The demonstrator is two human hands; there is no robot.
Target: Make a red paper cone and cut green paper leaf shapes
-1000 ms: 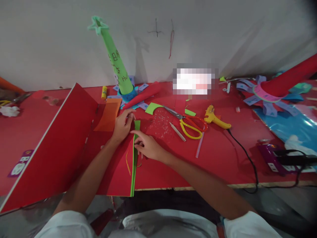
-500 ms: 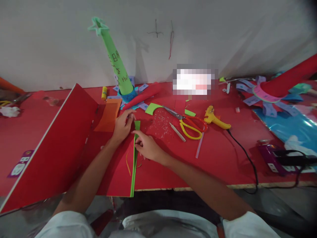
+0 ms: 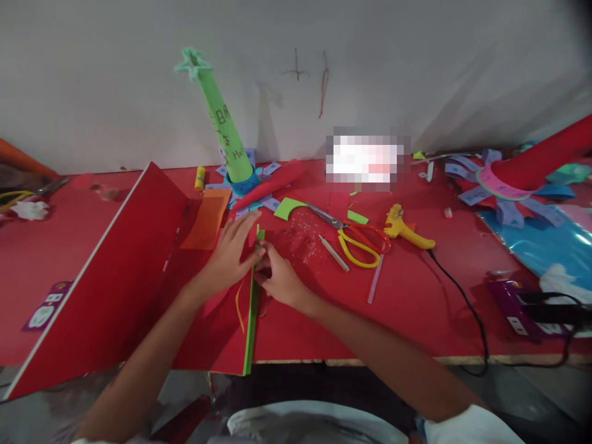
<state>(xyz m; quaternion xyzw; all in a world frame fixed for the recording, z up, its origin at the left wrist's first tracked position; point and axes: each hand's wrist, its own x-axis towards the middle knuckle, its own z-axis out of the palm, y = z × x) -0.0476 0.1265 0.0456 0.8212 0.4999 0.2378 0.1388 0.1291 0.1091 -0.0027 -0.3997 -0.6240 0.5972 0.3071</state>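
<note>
A long green paper strip [image 3: 251,330] runs along the right edge of a red sheet [image 3: 210,336] on the table in front of me. My left hand [image 3: 226,259] is open over the sheet, fingers stretched forward and thumb at the upper part of the strip. Opposite it, my right hand [image 3: 280,277] is closed in a pinch on the strip's edge, its fingertips partly hidden. A thin yellow strand [image 3: 239,308] lies on the sheet, left of the green strip. The sheet's other panel, a large red board [image 3: 106,277], slants upward at the left.
Scissors [image 3: 354,237], a whitish stick [image 3: 333,253] and a yellow glue gun [image 3: 407,228] with a black cord lie at right. A green paper cone [image 3: 226,132] stands at the back beside a glue stick [image 3: 200,179]. Orange paper [image 3: 208,219] lies left of my hands.
My left hand has come down nearer my right hand, and its fingers have straightened. My right hand stays at the green strip. The whole view has shifted slightly.
</note>
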